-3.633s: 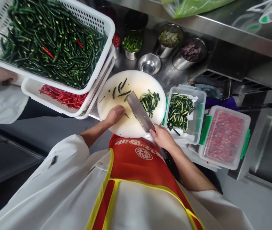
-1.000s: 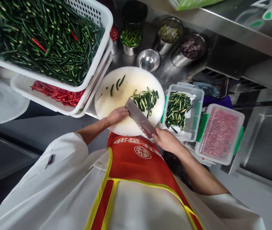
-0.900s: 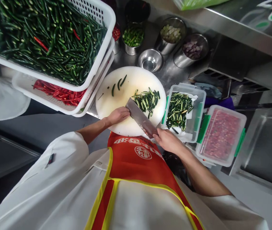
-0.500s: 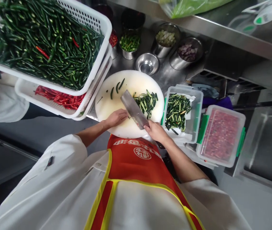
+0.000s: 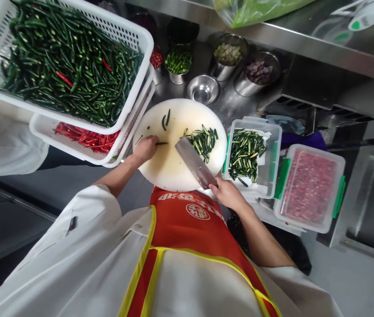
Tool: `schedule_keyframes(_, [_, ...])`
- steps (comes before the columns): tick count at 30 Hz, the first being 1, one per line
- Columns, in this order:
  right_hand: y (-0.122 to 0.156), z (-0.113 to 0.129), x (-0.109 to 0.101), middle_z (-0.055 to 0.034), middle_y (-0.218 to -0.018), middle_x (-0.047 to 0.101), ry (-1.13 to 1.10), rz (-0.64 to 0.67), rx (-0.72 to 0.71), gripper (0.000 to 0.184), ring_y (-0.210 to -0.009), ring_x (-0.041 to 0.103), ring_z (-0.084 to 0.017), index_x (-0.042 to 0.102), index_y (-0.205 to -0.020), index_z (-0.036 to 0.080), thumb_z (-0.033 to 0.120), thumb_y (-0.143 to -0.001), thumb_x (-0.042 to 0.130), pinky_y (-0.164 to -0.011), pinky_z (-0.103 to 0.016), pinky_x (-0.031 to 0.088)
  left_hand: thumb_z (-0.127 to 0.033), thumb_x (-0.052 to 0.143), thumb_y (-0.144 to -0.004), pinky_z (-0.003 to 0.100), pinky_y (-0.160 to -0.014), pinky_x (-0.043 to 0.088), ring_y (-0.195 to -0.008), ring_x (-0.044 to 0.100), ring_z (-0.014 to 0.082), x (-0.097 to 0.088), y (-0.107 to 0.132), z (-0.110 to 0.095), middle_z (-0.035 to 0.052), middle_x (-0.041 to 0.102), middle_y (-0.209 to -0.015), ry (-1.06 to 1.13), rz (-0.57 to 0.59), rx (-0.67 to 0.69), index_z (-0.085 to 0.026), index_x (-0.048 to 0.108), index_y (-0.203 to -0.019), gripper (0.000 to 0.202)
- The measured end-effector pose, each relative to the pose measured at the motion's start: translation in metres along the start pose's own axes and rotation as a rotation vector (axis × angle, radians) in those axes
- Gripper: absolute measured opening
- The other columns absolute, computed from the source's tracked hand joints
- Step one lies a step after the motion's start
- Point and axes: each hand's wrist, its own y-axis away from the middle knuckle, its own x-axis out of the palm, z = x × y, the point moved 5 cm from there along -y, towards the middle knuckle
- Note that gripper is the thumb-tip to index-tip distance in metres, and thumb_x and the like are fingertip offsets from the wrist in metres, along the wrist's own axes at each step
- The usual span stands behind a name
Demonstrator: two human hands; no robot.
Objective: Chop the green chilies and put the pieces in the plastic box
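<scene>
My left hand (image 5: pixel 146 148) is closed over the left part of a round white cutting board (image 5: pixel 160 171). Out of its fingers sticks one end of a dark green chili pepper (image 5: pixel 162 143). My right hand (image 5: pixel 228 192) grips the handle of a cleaver (image 5: pixel 195 163), whose broad blade slants over the right side of the board. Beyond the blade lies a heap of cut green chili strips (image 5: pixel 204 143). Two whole green chilies (image 5: pixel 167 119) rest near the board's far left.
A white basket (image 5: pixel 145 44) of green chilies sits above another basket (image 5: pixel 38 125) with red ones at left. Right are an open plastic box (image 5: pixel 273 163) of cut chilies and a lidded box (image 5: pixel 310 189) of minced meat. Behind stand a steel bowl (image 5: pixel 203 89) and several steel containers.
My left hand has moved left across the board and now holds a chili. The cleaver has shifted slightly right and nearer to me. One chili fewer lies at the far left.
</scene>
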Motion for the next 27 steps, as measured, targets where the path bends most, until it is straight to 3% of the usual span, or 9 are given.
schedule_keyframes(4, [-0.003, 0.003, -0.004, -0.0122, -0.098, 0.074, 0.011, -0.022, 0.025, 0.021, -0.093, 0.068, -0.023, 0.06, -0.103, 0.016, 0.03, -0.1, 0.045, -0.072, -0.027, 0.036, -0.016, 0.047, -0.094, 0.033, -0.085, 0.052, -0.095, 0.064, 0.0229, 0.021, 0.029, -0.045, 0.011, 0.068, -0.098, 0.087, 0.077, 0.402, -0.016, 0.07, -0.093, 0.023])
schedule_keyframes(7, [-0.003, 0.013, -0.008, -0.0114, -0.092, 0.074, 0.054, -0.004, -0.008, 0.019, -0.089, 0.069, -0.023, 0.06, -0.1, 0.017, 0.03, -0.1, 0.046, -0.07, -0.028, 0.035, -0.02, 0.042, -0.099, 0.033, -0.085, 0.053, -0.098, 0.062, 0.0214, 0.03, 0.037, -0.066, 0.0109, 0.068, -0.105, 0.176, 0.02, 0.545, -0.016, 0.07, -0.099, 0.028])
schedule_keyframes(15, [0.002, 0.017, -0.024, -0.0116, -0.093, 0.073, 0.084, 0.084, -0.047, 0.019, -0.088, 0.068, -0.022, 0.059, -0.096, 0.017, 0.031, -0.099, 0.047, -0.067, -0.027, 0.033, -0.026, 0.043, -0.101, 0.034, -0.086, 0.054, -0.096, 0.062, 0.0195, 0.035, 0.039, -0.067, 0.0106, 0.069, -0.106, 0.279, -0.129, 0.638, -0.016, 0.069, -0.1, 0.027])
schedule_keyframes(27, [-0.005, 0.031, -0.019, -0.0134, -0.093, 0.073, 0.176, 0.11, -0.077, 0.02, -0.088, 0.069, -0.023, 0.058, -0.099, 0.016, 0.03, -0.101, 0.043, -0.069, -0.028, 0.036, -0.024, 0.045, -0.101, 0.033, -0.086, 0.055, -0.097, 0.064, 0.0189, 0.041, 0.04, -0.066, 0.0101, 0.07, -0.104, 0.303, -0.163, 0.635, -0.017, 0.069, -0.098, 0.025])
